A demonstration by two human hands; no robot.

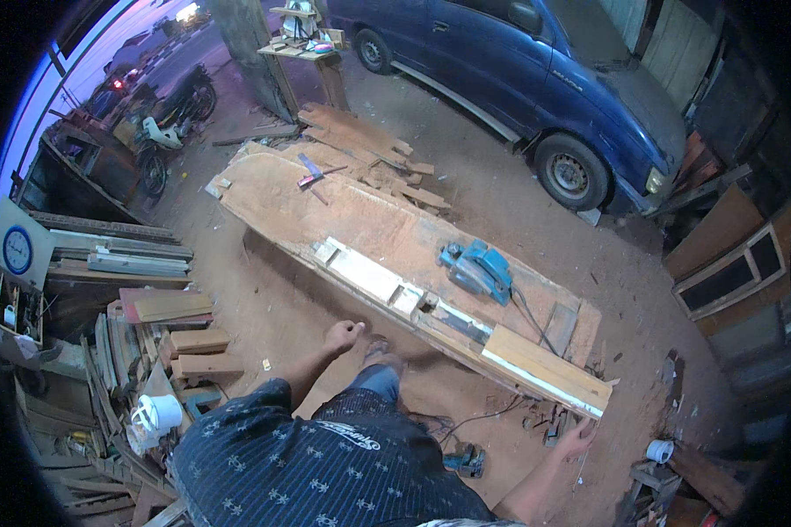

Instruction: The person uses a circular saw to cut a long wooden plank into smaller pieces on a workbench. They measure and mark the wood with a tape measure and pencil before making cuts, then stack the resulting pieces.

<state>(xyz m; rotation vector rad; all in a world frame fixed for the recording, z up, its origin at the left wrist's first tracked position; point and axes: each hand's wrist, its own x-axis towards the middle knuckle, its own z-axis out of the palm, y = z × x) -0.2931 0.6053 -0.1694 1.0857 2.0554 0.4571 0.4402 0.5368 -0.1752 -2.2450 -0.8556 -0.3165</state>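
A long workbench (264, 189) covered in sawdust runs diagonally in front of me. Along its near edge lies a pale notched timber piece (369, 274). To the right of that is a brown wooden board (536, 362) with a white-edged side. My right hand (576, 439) is at the board's right end, its fingers closed against the lower corner. My left hand (344, 335) hangs in the air short of the bench, fingers curled, nothing visible in them. A blue electric planer (479, 270) rests on the bench, its cord trailing right. Farther left lies a purple-and-red tool (310, 171).
A blue van (510, 70) is parked beyond the bench. Stacked timber offcuts (198, 351) and a white bucket (156, 413) are at my left. A teal power tool (466, 461) and cords lie on the ground near my feet. Scrap planks (360, 140) lie behind the bench.
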